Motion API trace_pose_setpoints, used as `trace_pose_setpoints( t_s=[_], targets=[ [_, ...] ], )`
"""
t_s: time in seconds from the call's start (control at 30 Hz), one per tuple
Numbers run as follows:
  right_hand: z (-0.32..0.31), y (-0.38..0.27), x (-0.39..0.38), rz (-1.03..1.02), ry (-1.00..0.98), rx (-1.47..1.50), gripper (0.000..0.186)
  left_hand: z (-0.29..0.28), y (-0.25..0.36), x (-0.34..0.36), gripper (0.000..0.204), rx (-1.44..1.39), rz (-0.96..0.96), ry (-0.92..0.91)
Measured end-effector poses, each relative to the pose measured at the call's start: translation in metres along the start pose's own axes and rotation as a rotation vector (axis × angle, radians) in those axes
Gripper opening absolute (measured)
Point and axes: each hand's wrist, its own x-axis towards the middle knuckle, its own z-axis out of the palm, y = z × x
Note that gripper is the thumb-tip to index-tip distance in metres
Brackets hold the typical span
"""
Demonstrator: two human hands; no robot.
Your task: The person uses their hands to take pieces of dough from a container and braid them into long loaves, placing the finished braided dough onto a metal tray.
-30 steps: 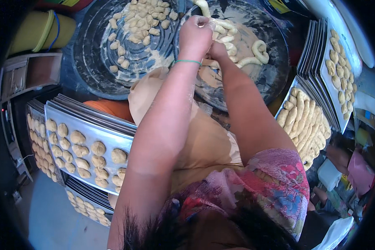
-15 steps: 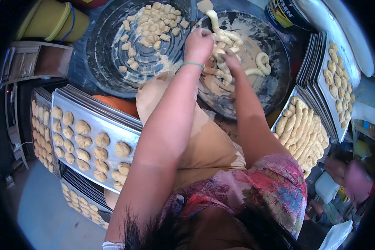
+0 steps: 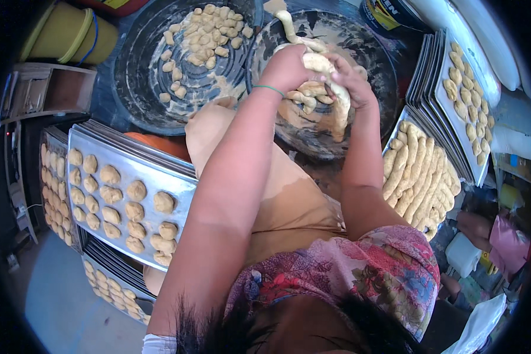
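Over the right-hand black round tub (image 3: pixel 384 115), a thick pale dough rope (image 3: pixel 340 112) hangs between my hands. My left hand (image 3: pixel 284 71), with a green band at the wrist, is closed around its upper part. The fingers of my right hand (image 3: pixel 355 85) curl round the same rope a little lower, and its end dangles toward the near side of the tub. Below my hands, shorter twisted dough pieces (image 3: pixel 305 100) lie on the floured tub bottom. Another dough strand (image 3: pixel 286 26) runs up over the far rim. My left palm is hidden.
A second black tub (image 3: pixel 137 88) at left holds many small dough lumps (image 3: pixel 209 38). Stacked metal trays (image 3: pixel 150 183) with dough balls stand at left. On the right are a tray of long dough ropes (image 3: pixel 419 171) and more stacked trays (image 3: pixel 433 76). A yellow bucket (image 3: pixel 71 35) sits far left.
Both hands have closed on a dough rope and lifted it from the pile, so its end now hangs down. The right hand has moved right. The whole view has shifted slightly.
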Motion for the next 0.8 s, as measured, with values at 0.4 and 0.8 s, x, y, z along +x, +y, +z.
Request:
trace_pose_setpoints(
  t_s=[0.4, 0.8],
  targets=[
    [-0.073, 0.23, 0.058, 0.641, 0.263, -0.59, 0.04, -0.02, -0.009, -0.001, 0.063, 0.395, -0.398, 0.228],
    [-0.046, 0.27, 0.123, 0.204, 1.148, 1.101, 0.041, -0.018, -0.019, 0.014, 0.05, 0.31, -0.376, 0.17]
  ],
)
